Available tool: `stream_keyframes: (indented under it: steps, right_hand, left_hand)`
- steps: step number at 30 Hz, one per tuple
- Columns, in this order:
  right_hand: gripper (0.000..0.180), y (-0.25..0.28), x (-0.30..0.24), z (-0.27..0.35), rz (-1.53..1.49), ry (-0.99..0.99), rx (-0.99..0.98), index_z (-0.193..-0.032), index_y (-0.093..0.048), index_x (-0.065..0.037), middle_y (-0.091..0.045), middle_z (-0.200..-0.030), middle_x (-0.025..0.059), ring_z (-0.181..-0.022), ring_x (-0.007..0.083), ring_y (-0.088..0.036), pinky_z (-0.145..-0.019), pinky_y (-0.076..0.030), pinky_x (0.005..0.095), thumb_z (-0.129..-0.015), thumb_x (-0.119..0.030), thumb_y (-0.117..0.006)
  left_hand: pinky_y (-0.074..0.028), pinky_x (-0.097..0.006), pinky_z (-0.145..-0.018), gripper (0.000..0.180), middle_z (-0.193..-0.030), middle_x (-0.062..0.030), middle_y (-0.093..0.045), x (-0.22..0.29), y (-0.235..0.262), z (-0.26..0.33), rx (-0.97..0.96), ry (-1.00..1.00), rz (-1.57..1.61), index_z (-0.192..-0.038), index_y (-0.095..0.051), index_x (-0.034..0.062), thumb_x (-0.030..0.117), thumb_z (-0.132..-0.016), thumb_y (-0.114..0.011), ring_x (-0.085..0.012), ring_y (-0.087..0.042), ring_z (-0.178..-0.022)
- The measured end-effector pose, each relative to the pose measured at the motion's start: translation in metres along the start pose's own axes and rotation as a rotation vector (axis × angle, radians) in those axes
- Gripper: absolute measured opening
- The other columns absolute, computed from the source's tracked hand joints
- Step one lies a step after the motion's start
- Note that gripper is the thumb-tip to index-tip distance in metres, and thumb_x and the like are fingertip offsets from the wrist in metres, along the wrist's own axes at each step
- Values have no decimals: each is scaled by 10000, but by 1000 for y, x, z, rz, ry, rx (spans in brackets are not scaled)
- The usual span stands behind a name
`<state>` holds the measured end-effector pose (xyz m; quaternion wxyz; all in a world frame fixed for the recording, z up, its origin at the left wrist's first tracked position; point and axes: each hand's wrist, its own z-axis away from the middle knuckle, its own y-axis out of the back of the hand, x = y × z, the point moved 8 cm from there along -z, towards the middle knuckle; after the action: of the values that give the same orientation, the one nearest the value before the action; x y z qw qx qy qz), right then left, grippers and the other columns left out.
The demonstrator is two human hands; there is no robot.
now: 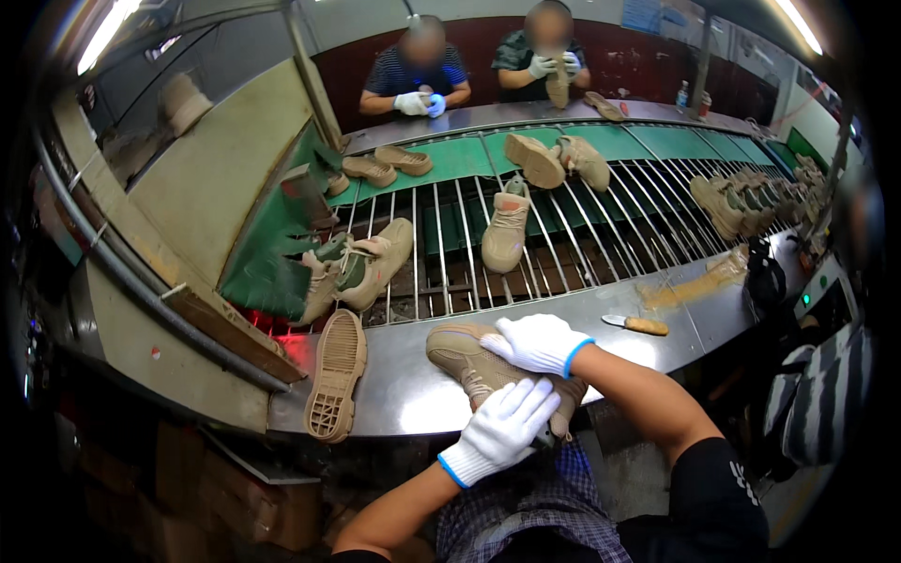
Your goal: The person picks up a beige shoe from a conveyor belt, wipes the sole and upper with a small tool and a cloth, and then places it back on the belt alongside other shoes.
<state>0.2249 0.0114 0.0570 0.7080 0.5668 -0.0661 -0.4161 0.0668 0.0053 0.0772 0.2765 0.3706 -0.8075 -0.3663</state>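
I had a tan shoe (pixel 469 361) lying on its side at the near edge of the steel surface (pixel 413 375), right in front of me. My left hand (pixel 502 427), in a white glove, lay curled over the shoe's upper near the laces, fingers bent down onto it. My right hand (pixel 537 342), also gloved, pressed on the shoe from the far side, fingers closed loosely over its top. Both hands touched the shoe; neither was spread flat.

To my left a loose sole (pixel 338 375) lay tread-up on the surface, its end hanging past the near edge. To my right, well apart from the shoe, a small knife (pixel 636 325) with a wooden handle rested on the steel.

Beyond the surface ran a roller conveyor (pixel 563 235). It carried a pair of shoes (pixel 361 267) tipped together at its left end, a single shoe (pixel 505 230) standing near the middle, and a row of shoes (pixel 741 197) at the right. Further back, on a green belt (pixel 460 155), lay two soles (pixel 385 164) and another pair (pixel 558 159).

Across the line two workers (pixel 418 80) in gloves handled parts at their own surface.
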Motion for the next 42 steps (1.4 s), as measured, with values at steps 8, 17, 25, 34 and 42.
stream_keyframes:
  steps: [8, 17, 25, 34, 42]
  right_hand:
    - [536, -35, 75, 1, -573, 66, 41, -1322, -711, -32, -729, -1279, 188, -1163, 333, -689, -1050, -517, 415, -1117, -453, -450]
    - [686, -102, 92, 99, -1591, 51, -172, -1642, -362, -35, -543, -1559, 165, -1390, 263, -560, -1161, -496, 453, -1120, -440, -548]
    - [763, -140, 43, 81, -2046, 163, -250, -1678, -313, -143, -481, -1619, 182, -1439, 397, -537, -1140, -493, 641, -1100, -627, -434]
    - [687, -153, 16, 71, -2231, 234, -473, -1640, -379, -114, -549, -1541, 232, -1322, 442, -626, -988, -592, 644, -1131, -577, -375]
    - [629, -135, 38, 79, -1777, -101, -130, -1549, -471, 10, -594, -1505, 193, -1346, 273, -618, -1115, -544, 444, -1090, -383, -648]
  left_hand:
    - [-577, -441, -969, 651, -1327, -213, -703, 5, 10, 18, 63, -8, -29, -1288, -716, -8, 285, -712, -788, -358, -695, -1167]
    - [-586, -461, -963, 627, -1223, -180, -739, -6, 52, -6, 204, -34, 117, -1186, -729, 2, 262, -635, -877, -364, -727, -1091]
    - [-458, -555, -1163, 801, -1405, -143, -692, -43, 71, 17, 45, 160, 47, -1302, -721, 91, 474, -640, -961, -391, -631, -1330]
    - [-512, -503, -1115, 578, -1376, -186, -686, -64, 74, 72, 280, 393, 153, -1281, -707, 36, 254, -786, -911, -419, -633, -1305]
    - [-489, -444, -1130, 544, -1411, -219, -620, -90, 83, 102, 582, 701, 369, -1347, -644, -51, 205, -906, -835, -336, -635, -1280]
